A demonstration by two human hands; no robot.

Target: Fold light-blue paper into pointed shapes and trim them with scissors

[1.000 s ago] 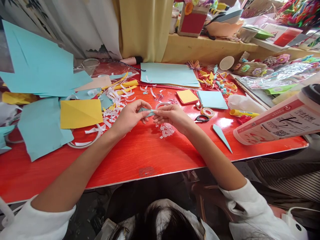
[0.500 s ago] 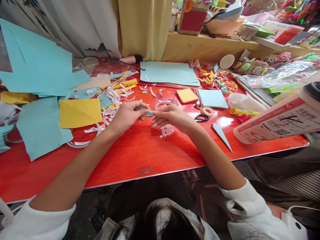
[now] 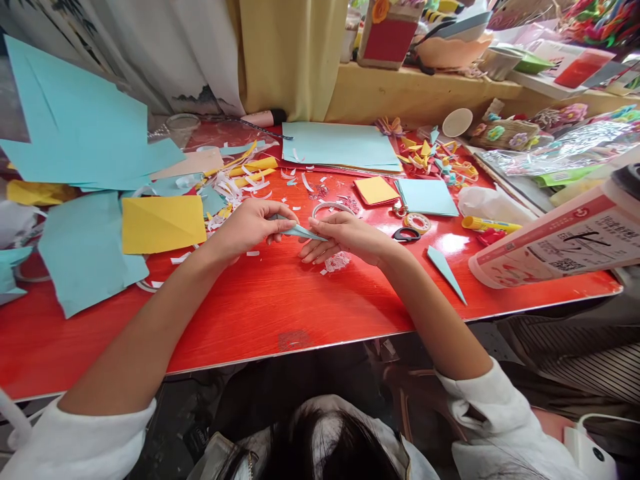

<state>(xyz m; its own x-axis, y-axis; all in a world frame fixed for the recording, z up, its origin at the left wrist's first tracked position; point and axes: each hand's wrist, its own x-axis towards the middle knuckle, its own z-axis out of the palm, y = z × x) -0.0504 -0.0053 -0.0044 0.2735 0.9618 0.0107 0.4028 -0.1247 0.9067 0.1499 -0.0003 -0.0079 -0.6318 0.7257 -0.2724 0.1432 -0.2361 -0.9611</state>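
Between my hands is a narrow, pointed piece of folded light-blue paper. My left hand is closed on its wider end, thumb and fingers pinching it. Its tip points right and lies over the palm side of my right hand, whose fingers are stretched out below it, with the thumb behind. Both hands are above the red table. Small white paper scraps lie just below my right hand. A similar pointed blue paper piece rests on the table to the right.
Scissors with black handles, a tape roll, a blue paper stack and a yellow paper stack lie beyond my right hand. At right leans a large cup. Blue sheets and a yellow sheet cover the left.
My right fingers have loosened from the blue paper and spread out. More of its pointed end now shows, tilted down to the right. My left hand keeps its pinch.
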